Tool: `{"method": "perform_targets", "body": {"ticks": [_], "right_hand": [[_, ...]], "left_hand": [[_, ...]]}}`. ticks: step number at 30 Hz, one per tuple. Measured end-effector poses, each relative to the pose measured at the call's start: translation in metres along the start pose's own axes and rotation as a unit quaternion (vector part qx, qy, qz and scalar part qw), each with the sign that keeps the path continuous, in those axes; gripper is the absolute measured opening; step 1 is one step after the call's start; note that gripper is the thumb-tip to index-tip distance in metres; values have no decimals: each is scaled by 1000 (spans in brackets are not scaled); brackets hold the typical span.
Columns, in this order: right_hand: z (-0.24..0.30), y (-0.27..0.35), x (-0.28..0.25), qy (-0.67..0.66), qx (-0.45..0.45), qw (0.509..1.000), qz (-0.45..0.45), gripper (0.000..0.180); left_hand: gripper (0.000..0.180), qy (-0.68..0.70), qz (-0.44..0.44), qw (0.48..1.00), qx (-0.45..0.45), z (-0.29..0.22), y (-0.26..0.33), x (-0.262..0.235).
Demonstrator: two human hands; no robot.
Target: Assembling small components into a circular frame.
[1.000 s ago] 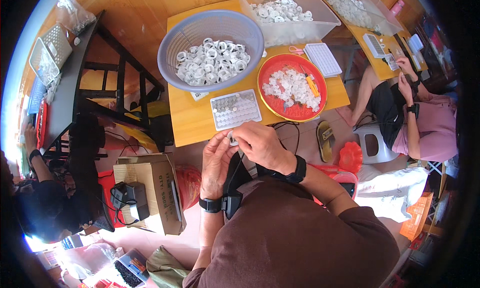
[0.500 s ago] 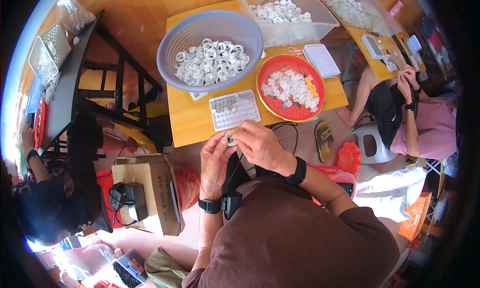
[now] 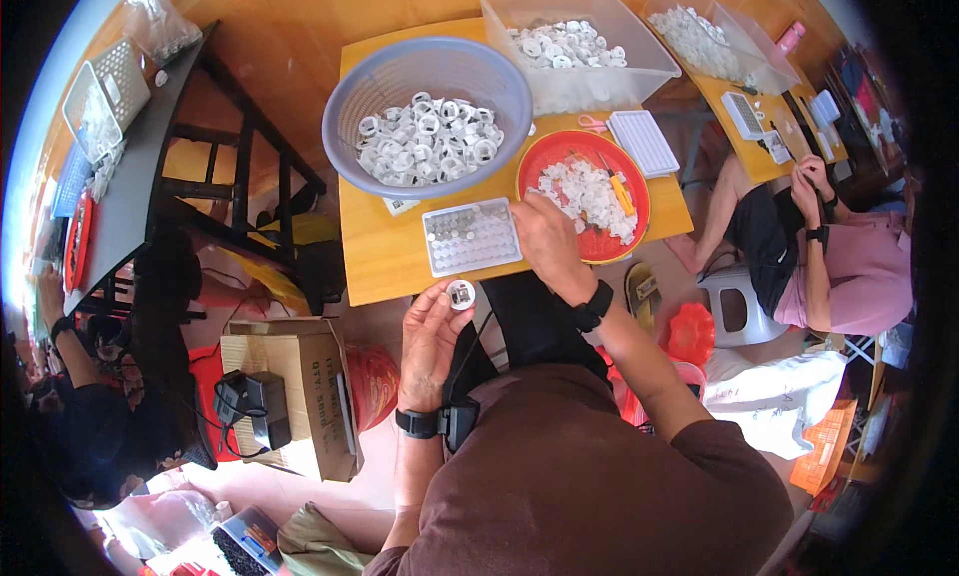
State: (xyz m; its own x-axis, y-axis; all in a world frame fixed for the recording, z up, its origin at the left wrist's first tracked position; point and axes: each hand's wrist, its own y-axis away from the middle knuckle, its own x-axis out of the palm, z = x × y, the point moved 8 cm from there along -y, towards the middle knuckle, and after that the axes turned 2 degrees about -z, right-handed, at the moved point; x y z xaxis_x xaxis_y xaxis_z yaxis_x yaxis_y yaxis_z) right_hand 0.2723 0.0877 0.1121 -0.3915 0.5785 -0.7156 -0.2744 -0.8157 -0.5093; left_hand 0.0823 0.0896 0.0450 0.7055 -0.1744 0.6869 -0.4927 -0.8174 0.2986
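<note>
Left hand (image 3: 432, 328) pinching small white ring (image 3: 461, 294) | right hand (image 3: 544, 238), grip unclear, at red plate's (image 3: 544, 151) 8 o'clock | ring best kept level.

Tray (image 3: 472, 237) on table (image 3: 385, 261); basket (image 3: 430, 111) behind; plate (image 3: 584, 191) right.

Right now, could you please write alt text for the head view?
Seen from above, a seated person's left hand holds a small white ring part, while the right hand reaches to the red plate of white pieces, beside a grey tray and a basin.
</note>
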Motion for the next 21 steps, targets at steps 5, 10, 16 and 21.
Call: {"method": "perform_targets", "body": {"ticks": [5,10,16,21], "right_hand": [[17,-8,35,4,-85,996,23,23],[21,-1,52,50,-114,991,47,23],[29,8,43,39,-120,990,62,22],[21,3,32,-50,-99,993,37,19]], "left_hand": [[21,14,1,1000,-16,2,1,-1],[26,2,-12,1000,2,-3,3,-8],[27,11,-12,1000,-5,0,1,-12],[27,11,-12,1000,-10,2,0,-13]]}}
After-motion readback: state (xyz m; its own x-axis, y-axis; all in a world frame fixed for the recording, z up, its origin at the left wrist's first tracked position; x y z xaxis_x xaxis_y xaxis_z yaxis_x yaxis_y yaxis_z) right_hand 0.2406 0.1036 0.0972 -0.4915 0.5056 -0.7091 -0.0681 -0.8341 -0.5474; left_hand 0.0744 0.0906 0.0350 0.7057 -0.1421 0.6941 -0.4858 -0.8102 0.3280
